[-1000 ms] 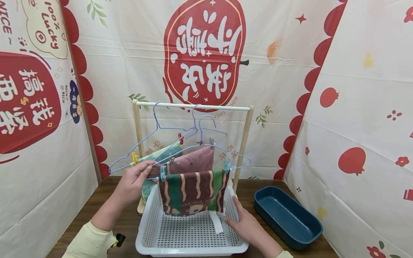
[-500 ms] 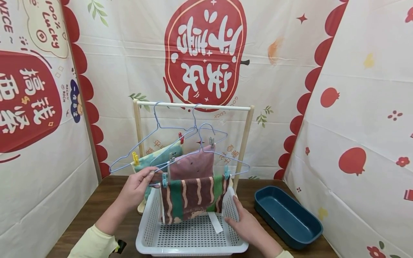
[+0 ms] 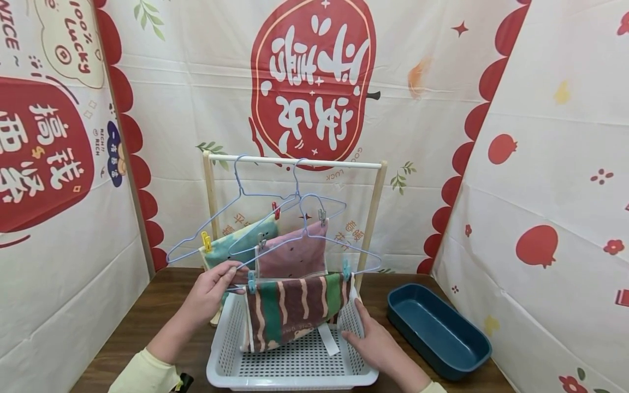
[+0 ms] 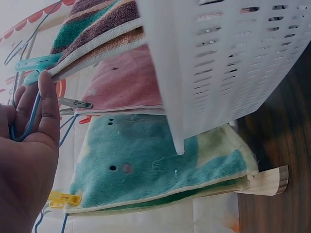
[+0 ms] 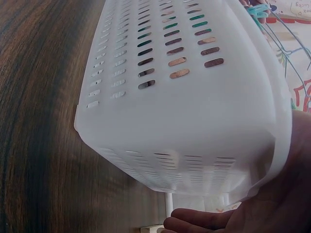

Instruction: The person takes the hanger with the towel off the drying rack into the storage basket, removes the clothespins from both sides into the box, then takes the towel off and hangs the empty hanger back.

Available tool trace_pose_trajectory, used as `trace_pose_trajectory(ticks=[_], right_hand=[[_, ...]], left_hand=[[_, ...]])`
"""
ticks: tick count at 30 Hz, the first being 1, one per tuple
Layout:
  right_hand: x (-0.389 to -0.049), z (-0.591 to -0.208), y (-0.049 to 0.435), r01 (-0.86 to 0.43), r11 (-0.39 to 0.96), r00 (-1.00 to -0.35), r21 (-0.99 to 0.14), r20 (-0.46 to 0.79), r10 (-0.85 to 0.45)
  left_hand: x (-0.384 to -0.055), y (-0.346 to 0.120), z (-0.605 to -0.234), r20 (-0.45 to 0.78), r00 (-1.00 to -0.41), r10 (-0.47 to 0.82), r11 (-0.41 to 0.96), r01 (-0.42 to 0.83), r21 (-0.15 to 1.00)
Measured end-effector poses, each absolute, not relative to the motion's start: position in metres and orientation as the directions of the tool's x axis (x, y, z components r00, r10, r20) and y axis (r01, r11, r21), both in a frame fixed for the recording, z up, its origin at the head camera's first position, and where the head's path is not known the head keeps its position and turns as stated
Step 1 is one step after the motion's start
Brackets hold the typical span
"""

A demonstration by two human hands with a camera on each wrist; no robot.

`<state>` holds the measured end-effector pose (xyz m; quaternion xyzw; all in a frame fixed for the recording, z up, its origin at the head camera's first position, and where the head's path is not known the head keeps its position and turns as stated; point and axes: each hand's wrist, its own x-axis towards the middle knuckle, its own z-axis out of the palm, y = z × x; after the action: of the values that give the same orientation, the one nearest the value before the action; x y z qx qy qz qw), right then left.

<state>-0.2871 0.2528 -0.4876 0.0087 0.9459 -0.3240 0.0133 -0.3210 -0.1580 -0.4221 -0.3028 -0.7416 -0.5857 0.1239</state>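
Note:
In the head view, my left hand (image 3: 213,289) pinches the left end of a blue wire hanger (image 3: 304,234). A brown-and-green striped towel (image 3: 300,305) hangs from it by two teal clothespins (image 3: 251,282), over a white perforated basket (image 3: 290,376). The towel's lower left corner dips inside the basket. My right hand (image 3: 375,338) holds the basket's right rim, thumb on the inner side; the right wrist view shows its other fingers (image 5: 194,218) outside. The left wrist view shows my left thumb and fingers around the hanger wire beside a teal clothespin (image 4: 39,63).
Behind stands a drying rack (image 3: 295,161) with two hangers, carrying a pink towel (image 3: 295,254) and a teal towel (image 3: 236,245), clipped with clothespins. A dark blue tub (image 3: 437,330) sits at the right on the wooden table (image 3: 123,349). A white strip (image 3: 328,338) lies in the basket.
My left hand has moved slightly down, lowering the hanger and striped towel toward the basket. The hanger's hook has dropped too. My right hand stays on the basket's rim.

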Motion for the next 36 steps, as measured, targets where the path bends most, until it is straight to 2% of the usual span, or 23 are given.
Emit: trace_pose_trajectory(ticks=[17, 28, 36], right_hand=[[-0.288, -0.488, 0.255, 0.028, 0.777, -0.999, -0.628, -0.043, 0.001], [-0.288, -0.489, 0.258, -0.004, 0.774, -1.0, -0.633, 0.006, 0.0], [-0.284, -0.478, 0.261, 0.013, 0.771, -0.998, -0.637, 0.035, 0.045]], left_hand=[[-0.324, -0.16, -0.439, 0.521, -0.781, 0.345, 0.115, 0.586, 0.802], [-0.326, -0.16, -0.448, 0.5, -0.782, 0.372, 0.08, 0.563, 0.823], [-0.327, -0.161, -0.452, 0.506, -0.778, 0.371, 0.072, 0.568, 0.82]])
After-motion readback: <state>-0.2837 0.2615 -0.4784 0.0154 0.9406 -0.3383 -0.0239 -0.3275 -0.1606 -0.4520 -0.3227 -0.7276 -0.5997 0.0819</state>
